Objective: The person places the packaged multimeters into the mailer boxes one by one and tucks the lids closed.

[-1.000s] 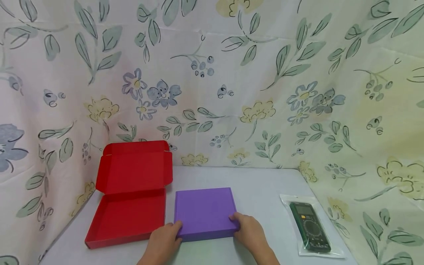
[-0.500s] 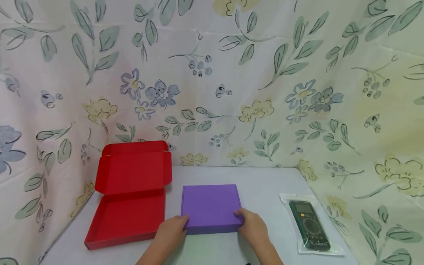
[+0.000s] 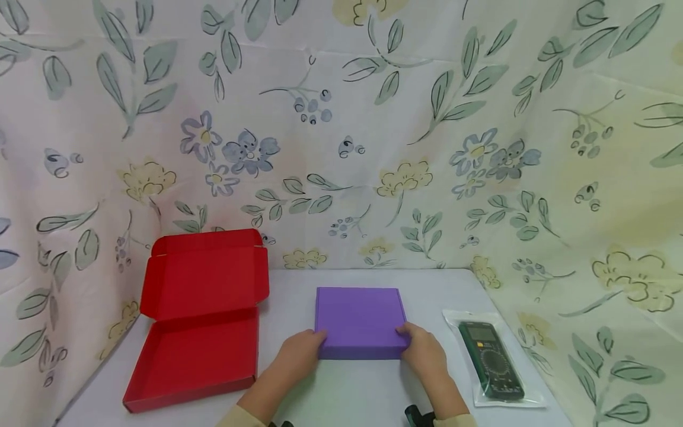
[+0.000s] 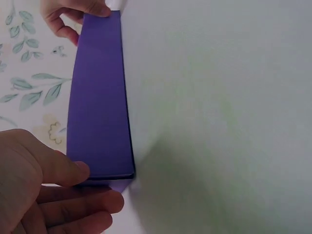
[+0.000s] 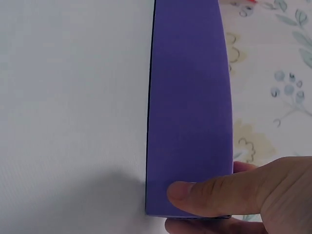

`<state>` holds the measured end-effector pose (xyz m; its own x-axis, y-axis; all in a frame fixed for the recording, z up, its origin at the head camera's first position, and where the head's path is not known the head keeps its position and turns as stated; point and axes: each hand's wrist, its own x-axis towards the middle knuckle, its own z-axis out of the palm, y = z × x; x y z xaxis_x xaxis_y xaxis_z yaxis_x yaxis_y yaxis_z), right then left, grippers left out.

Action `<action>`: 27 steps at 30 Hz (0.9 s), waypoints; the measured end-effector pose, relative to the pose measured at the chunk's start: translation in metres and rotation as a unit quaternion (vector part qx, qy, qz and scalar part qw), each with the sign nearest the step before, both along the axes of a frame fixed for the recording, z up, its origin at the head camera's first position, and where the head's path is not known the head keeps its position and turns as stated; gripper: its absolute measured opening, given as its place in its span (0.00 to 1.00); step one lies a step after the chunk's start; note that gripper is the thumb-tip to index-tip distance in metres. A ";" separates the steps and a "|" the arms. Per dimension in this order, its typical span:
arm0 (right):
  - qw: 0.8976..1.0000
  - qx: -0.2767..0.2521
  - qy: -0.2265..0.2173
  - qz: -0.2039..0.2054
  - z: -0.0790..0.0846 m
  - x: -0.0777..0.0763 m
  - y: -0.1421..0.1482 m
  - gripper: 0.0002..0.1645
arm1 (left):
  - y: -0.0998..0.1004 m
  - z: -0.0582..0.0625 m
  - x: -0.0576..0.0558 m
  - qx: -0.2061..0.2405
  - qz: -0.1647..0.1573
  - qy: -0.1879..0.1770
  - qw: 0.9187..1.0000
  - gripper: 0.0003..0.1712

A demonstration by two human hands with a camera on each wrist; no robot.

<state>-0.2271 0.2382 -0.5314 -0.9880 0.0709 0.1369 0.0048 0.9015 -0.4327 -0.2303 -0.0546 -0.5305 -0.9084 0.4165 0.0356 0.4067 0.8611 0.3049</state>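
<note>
A flat purple box (image 3: pixel 360 317), lid down, lies on the white table in the head view. My left hand (image 3: pixel 301 354) grips its near left corner, and my right hand (image 3: pixel 425 351) grips its near right corner. In the left wrist view, the left thumb lies at the end of the box's long side (image 4: pixel 100 97) with the fingers around the corner. The right wrist view has the right thumb (image 5: pixel 183 191) pressed on the same long side near its end, the fingers partly hidden behind the box.
To the left stands an open red box (image 3: pixel 197 356), its lid (image 3: pixel 205 276) raised toward the curtain. At the right lies a green and black multimeter (image 3: pixel 492 359) in a clear plastic bag (image 3: pixel 533 398). A floral curtain (image 3: pixel 320 237) borders the white table (image 3: pixel 341 394) at the back and sides.
Both hands have moved the purple box to the right and farther back, away from the red box. The head view has turned slightly right. Sleeve cuffs now show at the bottom.
</note>
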 end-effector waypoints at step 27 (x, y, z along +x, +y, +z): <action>0.991 0.107 -0.065 -0.041 0.019 -0.070 0.052 0.22 | 0.094 0.002 -0.072 -0.075 0.004 0.058 0.996 0.12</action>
